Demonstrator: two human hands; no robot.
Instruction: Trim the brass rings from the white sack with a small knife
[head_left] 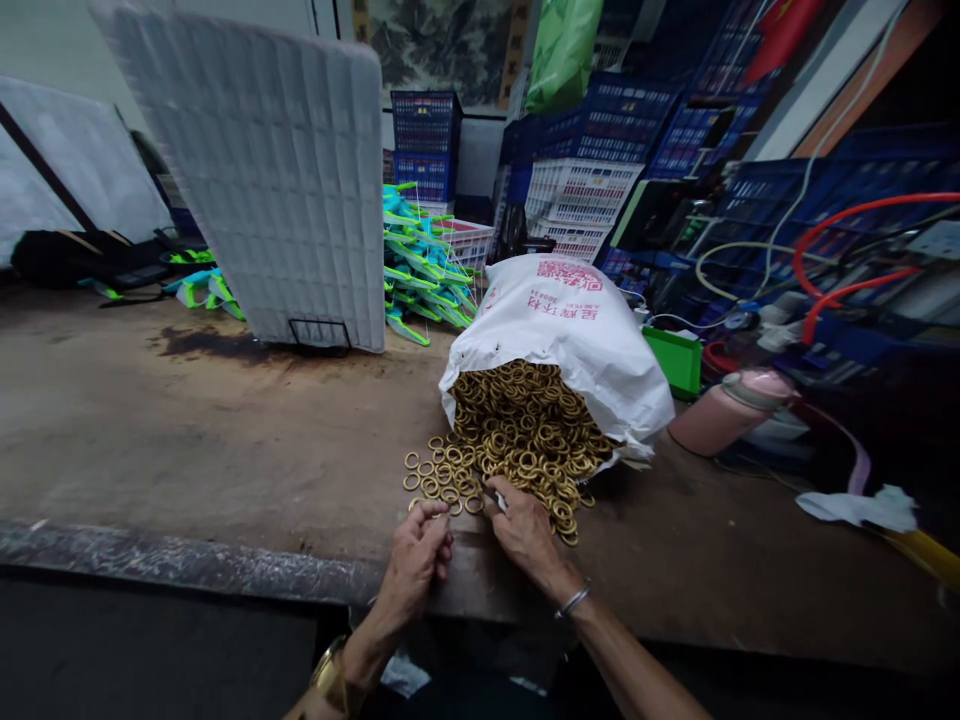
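Observation:
Gold-coloured rings [526, 462] spill from the mouth of a white woven sack [559, 315] with red printing, which lies on its side on the workbench [187, 440]. My right hand [523, 530] is at the front edge of the pile, closed around a small, dark, slim tool [492, 494] whose tip points toward the rings. The tool's kind is hard to tell. Just left of it, near the loose rings, my left hand [421, 552] has its fingers curled and thumb against them. Anything held there is too small or hidden to make out.
A tall white quilted panel [315, 190] stands at the back left. Beside it lie bright green and blue plastic pieces [420, 265]. A pink bottle [731, 408], a green tray [673, 360] and orange hoses [817, 250] are on the right. Stacked crates [581, 195] stand behind.

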